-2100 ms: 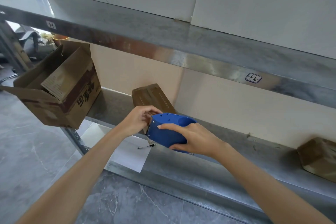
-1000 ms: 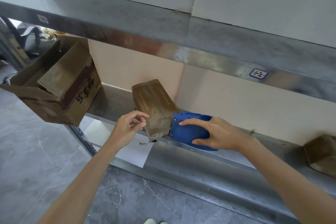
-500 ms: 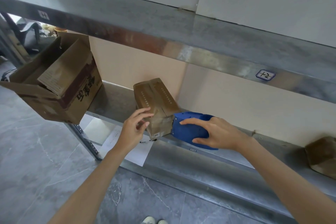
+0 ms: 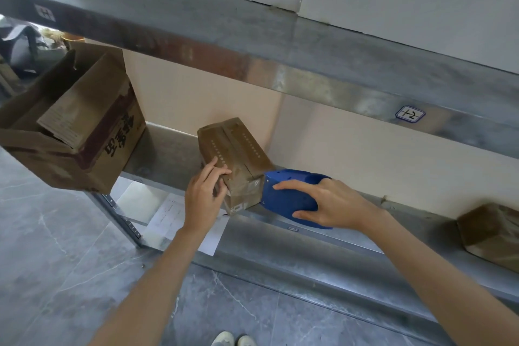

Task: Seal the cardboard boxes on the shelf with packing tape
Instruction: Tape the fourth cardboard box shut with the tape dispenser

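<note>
On the metal shelf a small cardboard box stands near the front edge. The left hand presses flat on its left side. The right hand grips a blue tape dispenser, whose nose touches the box's right front corner. A large open box overhangs the shelf's left end; another small box sits far right.

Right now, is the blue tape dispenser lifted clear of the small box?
No, the blue tape dispenser, held in the right hand, is pressed against the small box near its front corner.
</note>
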{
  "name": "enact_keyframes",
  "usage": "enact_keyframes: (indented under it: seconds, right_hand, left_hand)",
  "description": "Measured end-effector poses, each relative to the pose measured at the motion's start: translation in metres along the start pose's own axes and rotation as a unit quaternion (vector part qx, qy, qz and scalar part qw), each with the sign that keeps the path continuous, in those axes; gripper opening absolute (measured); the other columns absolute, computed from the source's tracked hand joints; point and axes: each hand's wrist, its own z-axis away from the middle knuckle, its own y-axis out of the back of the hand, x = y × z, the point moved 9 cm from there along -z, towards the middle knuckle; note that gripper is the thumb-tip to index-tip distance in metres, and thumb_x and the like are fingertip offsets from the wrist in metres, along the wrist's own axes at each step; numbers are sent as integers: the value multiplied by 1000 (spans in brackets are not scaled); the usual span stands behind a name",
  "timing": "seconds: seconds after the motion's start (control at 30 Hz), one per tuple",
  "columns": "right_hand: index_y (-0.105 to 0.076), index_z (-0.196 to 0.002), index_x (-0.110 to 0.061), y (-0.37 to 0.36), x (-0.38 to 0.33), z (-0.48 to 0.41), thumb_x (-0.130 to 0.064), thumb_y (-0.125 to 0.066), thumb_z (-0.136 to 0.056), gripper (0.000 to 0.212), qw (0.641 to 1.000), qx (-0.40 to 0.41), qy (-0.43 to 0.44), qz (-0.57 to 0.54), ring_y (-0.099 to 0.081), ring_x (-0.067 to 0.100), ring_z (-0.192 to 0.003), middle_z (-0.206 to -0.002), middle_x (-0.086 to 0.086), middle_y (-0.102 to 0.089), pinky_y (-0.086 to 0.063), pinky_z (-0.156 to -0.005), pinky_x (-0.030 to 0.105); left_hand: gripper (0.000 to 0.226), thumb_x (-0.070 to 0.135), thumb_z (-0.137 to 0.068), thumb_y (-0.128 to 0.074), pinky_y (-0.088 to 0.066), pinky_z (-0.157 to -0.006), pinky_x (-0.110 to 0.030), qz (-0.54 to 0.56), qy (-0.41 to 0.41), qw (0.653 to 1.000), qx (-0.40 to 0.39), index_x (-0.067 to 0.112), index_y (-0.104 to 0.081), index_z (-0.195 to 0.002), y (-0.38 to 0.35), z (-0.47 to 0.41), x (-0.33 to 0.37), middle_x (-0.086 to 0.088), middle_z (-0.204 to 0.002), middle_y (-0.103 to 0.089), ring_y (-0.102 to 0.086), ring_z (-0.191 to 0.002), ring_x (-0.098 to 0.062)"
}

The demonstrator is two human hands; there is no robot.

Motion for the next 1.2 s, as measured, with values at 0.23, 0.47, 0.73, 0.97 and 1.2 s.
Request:
enact_keyframes:
  seconds: [0.23, 0.47, 0.73, 0.97, 1.2]
  right_hand:
    - [-33, -145, -48, -5, 5, -4, -45, -59, -93, 58, 999, -13, -6, 28, -34, 2, -51, -58, -24, -27, -36, -56, 26]
    - [-24, -147, -50, -6, 8, -8, -49, -58, -93, 64, 1000, -11, -16, 20, -39, 2, -56, -76, -22, -41, -37, -59, 24]
    - [-15, -144, -57, -25, 16, -17, -36, -64, -91, 75, 996, -84, -32, -18, -55, 13, -66, -68, -12, -52, -50, -66, 34]
    - [-15, -145, -53, -21, 9, -21, -34, -63, -92, 74, 996, -91, -16, -2, -56, 18, -78, -91, -1, -63, -52, -74, 40]
    - [-18, -146, -54, -15, -22, -23, -34, -60, -95, 69, 996, -69, 53, -4, -35, -4, -68, -77, -24, -31, -29, -58, 18]
  left_hand:
    - [50, 1, -79, -68, -51, -97, -54, 32, -24, 999, -13, 16, -55, -124, -17, 9, -4, -7, -133, -48, -31, -143, -16]
    - [67, 23, -72, -77, -51, -99, -50, 47, -38, 997, -44, 21, -47, -131, -22, 13, 4, 1, -133, -39, -14, -149, -5]
    - [58, 21, -75, -84, -57, -91, -36, 46, -43, 998, -15, 17, -54, -124, -19, 12, 8, -2, -131, -43, -17, -147, 0]
    - [61, 21, -72, -87, -44, -91, -12, 65, -47, 996, -34, 24, -54, -123, -11, 9, 4, 4, -136, -43, -25, -144, 3]
    - [70, 11, -71, -87, -36, -103, -14, 47, -48, 995, -77, 36, -52, -127, 9, 2, -23, 25, -134, -41, -31, -141, 3]
